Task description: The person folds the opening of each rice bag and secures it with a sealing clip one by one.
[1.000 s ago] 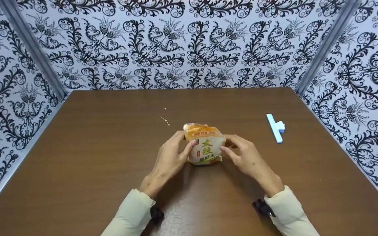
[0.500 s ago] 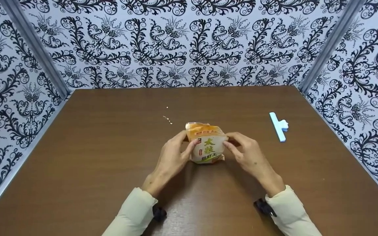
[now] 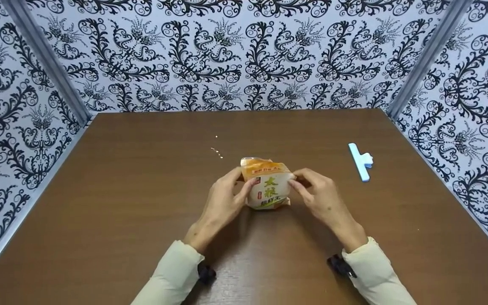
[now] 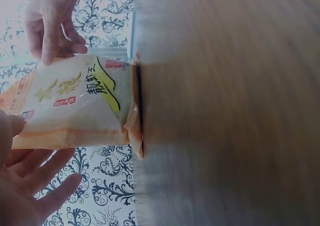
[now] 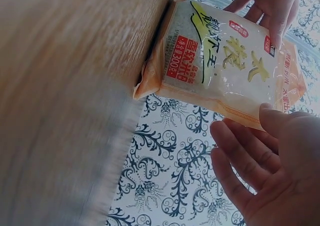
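Note:
A small bag of rice point(image 3: 269, 188), white with an orange top and printed characters, stands upright on the table between both hands. My left hand point(image 3: 223, 197) grips its left edge, thumb on the front and fingers behind. At the other edge my right hand point(image 3: 324, 195) pinches the bag near its top corner between thumb and fingers. In the left wrist view the bag point(image 4: 75, 98) rests its bottom on the tabletop. The right wrist view shows the front print of the bag point(image 5: 225, 61) and the lower fingers of the right hand point(image 5: 280, 171) spread loosely.
A light blue bag clip point(image 3: 359, 162) lies on the brown table point(image 3: 142, 178) at the right. Several small white grains point(image 3: 217, 153) are scattered behind the bag. Patterned walls point(image 3: 244, 55) enclose the table at the back and sides.
The head view has shifted slightly. Both hands keep their hold on the bag, and the right thumb and fingers sit a little higher along its edge. The clip lies as before.

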{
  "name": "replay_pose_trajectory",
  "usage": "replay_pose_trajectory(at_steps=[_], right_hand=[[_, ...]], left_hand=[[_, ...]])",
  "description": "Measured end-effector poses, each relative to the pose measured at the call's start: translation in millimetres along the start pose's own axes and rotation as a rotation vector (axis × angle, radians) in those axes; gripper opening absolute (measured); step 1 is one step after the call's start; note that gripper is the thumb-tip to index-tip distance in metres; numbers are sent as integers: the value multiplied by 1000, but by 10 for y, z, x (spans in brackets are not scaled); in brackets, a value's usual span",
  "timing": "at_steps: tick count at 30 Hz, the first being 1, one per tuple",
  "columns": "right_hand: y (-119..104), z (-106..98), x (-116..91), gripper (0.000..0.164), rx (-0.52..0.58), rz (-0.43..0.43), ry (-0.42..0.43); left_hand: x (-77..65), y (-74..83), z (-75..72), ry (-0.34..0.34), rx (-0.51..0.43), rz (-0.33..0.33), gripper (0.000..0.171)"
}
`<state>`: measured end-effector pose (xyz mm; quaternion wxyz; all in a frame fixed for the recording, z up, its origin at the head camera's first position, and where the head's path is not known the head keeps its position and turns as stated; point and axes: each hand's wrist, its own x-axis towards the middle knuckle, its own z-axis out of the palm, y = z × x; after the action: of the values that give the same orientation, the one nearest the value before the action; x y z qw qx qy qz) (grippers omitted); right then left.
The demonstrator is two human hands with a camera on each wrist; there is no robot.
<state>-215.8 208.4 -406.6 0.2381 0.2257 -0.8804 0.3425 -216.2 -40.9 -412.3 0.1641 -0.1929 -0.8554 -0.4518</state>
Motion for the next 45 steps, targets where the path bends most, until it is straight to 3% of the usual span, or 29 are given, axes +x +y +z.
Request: replay_pose_trajectory(at_steps=[15,28,45], right_hand=[[14,-9,-8,10,-61,0,20],[10,-15,-14,8,-141,-72,64],[25,-26,-27,5,-187,-103,70]], left_hand=[[8,-17,31,12,14,-13,24],[0,-6,11,2,-33,-27,25],[4,-15,4,28,-36,-28,21]])
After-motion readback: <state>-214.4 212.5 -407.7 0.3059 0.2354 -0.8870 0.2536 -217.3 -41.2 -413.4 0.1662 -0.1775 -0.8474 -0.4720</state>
